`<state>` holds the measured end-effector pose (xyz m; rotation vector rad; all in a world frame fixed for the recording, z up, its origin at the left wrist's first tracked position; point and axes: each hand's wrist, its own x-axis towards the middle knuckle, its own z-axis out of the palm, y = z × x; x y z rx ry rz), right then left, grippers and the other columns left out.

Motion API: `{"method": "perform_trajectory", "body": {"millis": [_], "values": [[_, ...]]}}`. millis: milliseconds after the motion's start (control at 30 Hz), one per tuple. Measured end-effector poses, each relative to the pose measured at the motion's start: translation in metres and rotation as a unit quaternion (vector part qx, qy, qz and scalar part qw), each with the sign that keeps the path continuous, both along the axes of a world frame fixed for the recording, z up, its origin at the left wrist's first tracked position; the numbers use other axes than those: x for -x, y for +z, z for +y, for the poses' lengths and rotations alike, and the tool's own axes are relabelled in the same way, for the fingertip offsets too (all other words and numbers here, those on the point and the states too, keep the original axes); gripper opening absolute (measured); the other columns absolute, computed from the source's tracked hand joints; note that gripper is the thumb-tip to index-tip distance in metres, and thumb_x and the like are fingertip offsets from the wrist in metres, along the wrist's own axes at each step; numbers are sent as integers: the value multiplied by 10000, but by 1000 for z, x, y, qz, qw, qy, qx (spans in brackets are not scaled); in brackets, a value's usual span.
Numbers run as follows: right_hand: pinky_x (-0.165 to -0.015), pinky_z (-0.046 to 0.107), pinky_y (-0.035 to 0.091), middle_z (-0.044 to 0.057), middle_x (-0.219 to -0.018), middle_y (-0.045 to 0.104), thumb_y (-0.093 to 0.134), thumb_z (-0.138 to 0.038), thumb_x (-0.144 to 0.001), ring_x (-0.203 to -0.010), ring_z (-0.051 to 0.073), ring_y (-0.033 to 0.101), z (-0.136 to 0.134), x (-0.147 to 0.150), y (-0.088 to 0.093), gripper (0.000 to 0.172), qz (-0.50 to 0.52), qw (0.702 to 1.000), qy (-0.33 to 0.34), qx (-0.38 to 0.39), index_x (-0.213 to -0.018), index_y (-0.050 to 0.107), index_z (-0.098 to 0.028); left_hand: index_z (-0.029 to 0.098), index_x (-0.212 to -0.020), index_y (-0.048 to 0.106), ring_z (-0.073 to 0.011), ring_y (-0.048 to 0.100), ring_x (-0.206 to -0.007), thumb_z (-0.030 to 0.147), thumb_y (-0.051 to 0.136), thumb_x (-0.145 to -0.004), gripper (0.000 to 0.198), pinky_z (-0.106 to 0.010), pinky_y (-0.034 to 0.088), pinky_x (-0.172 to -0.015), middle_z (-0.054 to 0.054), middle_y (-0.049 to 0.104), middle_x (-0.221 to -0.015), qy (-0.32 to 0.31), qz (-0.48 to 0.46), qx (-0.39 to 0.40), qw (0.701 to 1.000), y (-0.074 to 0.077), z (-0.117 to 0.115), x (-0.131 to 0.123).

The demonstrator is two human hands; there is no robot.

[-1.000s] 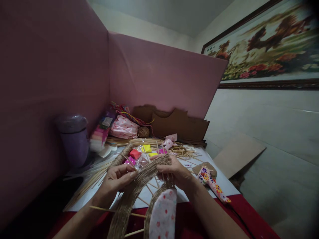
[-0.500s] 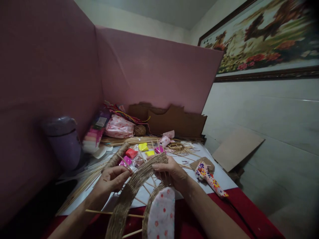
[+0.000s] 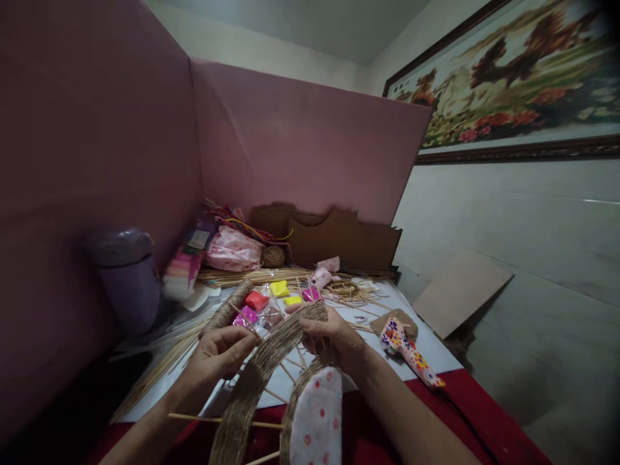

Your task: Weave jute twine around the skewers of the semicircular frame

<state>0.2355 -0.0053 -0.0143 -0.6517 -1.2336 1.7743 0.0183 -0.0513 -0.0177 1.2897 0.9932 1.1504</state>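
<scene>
A curved woven band of brown twine [image 3: 261, 361] arches across the front, threaded on thin wooden sticks [image 3: 277, 394]. Inside the arch sits a white piece of fabric with red spots [image 3: 317, 413], edged with more twine. My right hand [image 3: 339, 332] grips the band near its top, thumb in front and fingers behind. At the band's outer left edge, my left hand [image 3: 225, 352] is pinched beside a stick that pokes outward; whatever its fingertips hold is too small to make out.
Packets of coloured clay [image 3: 256, 300] and a twine roll [image 3: 232, 307] lie beyond the hands. A glue gun with a flowered cover [image 3: 409, 352] rests at right, its cord trailing forward. A purple bin [image 3: 128, 290] stands left. Cardboard [image 3: 339, 242] leans at the back.
Both hands keep nearly the same hold. The view has shifted slightly, and the woven band sits a little lower and to the right in the picture.
</scene>
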Motion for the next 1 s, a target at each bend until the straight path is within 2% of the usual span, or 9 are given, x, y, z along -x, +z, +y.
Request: {"method": "perform_trajectory", "body": {"millis": [167, 367, 467, 567, 633, 733, 833, 900, 1000], "values": [[-410, 165, 305, -10, -660, 580, 762, -271, -653, -445, 42, 457, -1, -1, 0, 441, 14, 1000, 12, 2, -1050, 637, -125, 139, -642, 661, -54, 229, -453, 550, 698, -649, 412, -216, 150, -432, 39, 366, -471, 12, 15, -3, 1000, 5, -4, -3], [-424, 171, 305, -2, -691, 584, 756, -275, -657, -463, 46, 453, 0, -1, 0, 451, 9, 1000, 10, -4, -1067, 630, -137, 153, -824, 668, -68, 322, -484, 508, 713, -650, 398, -201, 218, -447, 25, 419, -552, 1, 4, 25, 1000, 3, -5, -2], [-433, 174, 294, 5, -701, 584, 760, -284, -653, -478, 48, 441, 0, 0, -1, 473, 9, 1000, 12, -2, -1081, 624, -136, 150, -846, 660, -74, 329, -485, 496, 706, -668, 392, -204, 220, -443, 27, 410, -546, -25, -1, 15, 1000, 0, -2, 1], [-442, 178, 286, 6, -693, 577, 756, -289, -663, -490, 50, 430, 0, -1, -3, 473, 6, 1000, 8, -1, -1090, 621, -136, 145, -847, 663, -60, 251, -459, 517, 702, -669, 414, -207, 161, -430, 53, 334, -506, -48, -14, -4, 999, -3, 1, 4], [-441, 178, 281, -1, -684, 568, 752, -288, -669, -493, 53, 430, -1, -2, -3, 463, 6, 1000, 7, 1, -1089, 621, -146, 141, -853, 672, -57, 212, -456, 571, 688, -657, 473, -210, 134, -433, 64, 294, -494, -58, -34, -14, 998, -5, 4, 6], [-441, 173, 284, -5, -695, 567, 752, -273, -668, -505, 55, 440, -2, -4, -3, 431, 12, 1000, -2, 2, -1066, 627, -161, 138, -904, 686, -62, 217, -454, 712, 603, -624, 644, -215, 162, -445, 60, 310, -487, -113, -72, -13, 991, -6, 5, 9], [-444, 168, 290, -5, -708, 572, 750, -261, -671, -503, 48, 438, -4, -5, -2, 421, 19, 1000, -8, 2, -1062, 626, -167, 132, -958, 699, -74, 256, -462, 853, 417, -585, 860, -225, 228, -474, 40, 355, -499, -189, -140, 16, 972, -3, 4, 12], [-445, 167, 292, -7, -707, 571, 753, -260, -667, -501, 46, 436, -4, -5, -2, 438, 24, 1000, -7, 2, -1074, 622, -166, 118, -961, 707, -82, 277, -476, 893, 307, -572, 955, -234, 263, -498, 33, 361, -515, -210, -176, 54, 960, 0, 3, 14], [-439, 171, 295, -8, -698, 568, 759, -268, -658, -496, 49, 441, -4, -5, -3, 455, 25, 1000, -9, 0, -1078, 624, -156, 123, -913, 718, -80, 301, -484, 820, 379, -667, 813, -234, 278, -505, 29, 372, -533, -181, -173, 101, 963, 1, 3, 15]]}}
